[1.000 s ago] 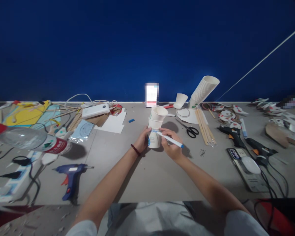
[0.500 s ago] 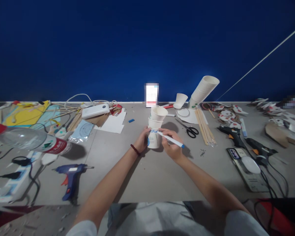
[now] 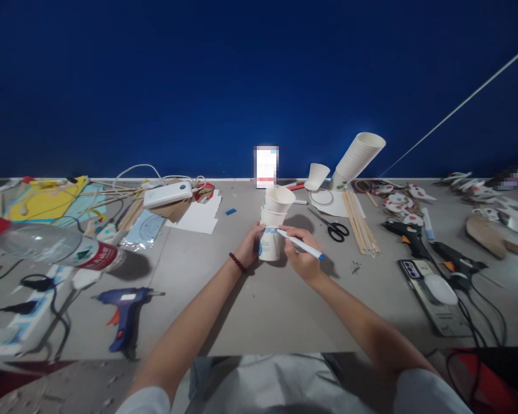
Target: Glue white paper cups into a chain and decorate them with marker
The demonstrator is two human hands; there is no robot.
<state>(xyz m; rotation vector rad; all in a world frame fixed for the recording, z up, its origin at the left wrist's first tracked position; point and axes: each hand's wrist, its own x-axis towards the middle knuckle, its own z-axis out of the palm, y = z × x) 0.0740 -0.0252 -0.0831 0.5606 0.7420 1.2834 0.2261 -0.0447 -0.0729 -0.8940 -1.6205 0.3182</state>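
Note:
In the middle of the table, white paper cups (image 3: 271, 246) are joined in an upright column, with an open cup (image 3: 280, 199) facing up on top. Blue curved lines mark the lower cup. My left hand (image 3: 249, 246) is closed round the column's left side, a dark red bead bracelet on its wrist. A white marker (image 3: 303, 247) with a blue end rests in my right hand (image 3: 303, 257), pinched between the fingers. Its tip meets the lower cup near the blue lines, and the right fingertips lie close to the cup's side.
Black scissors (image 3: 337, 231), wooden sticks (image 3: 360, 223) and a leaning stack of paper cups (image 3: 359, 160) lie to the right. Further right is a phone (image 3: 451, 322) with a white case on it. A blue glue gun (image 3: 125, 313), plastic bottle (image 3: 60, 244) and power strip (image 3: 30, 322) occupy the left.
Almost nothing differs. The marker and the right fingers have shifted very slightly against the cup, while the left hand keeps its hold.

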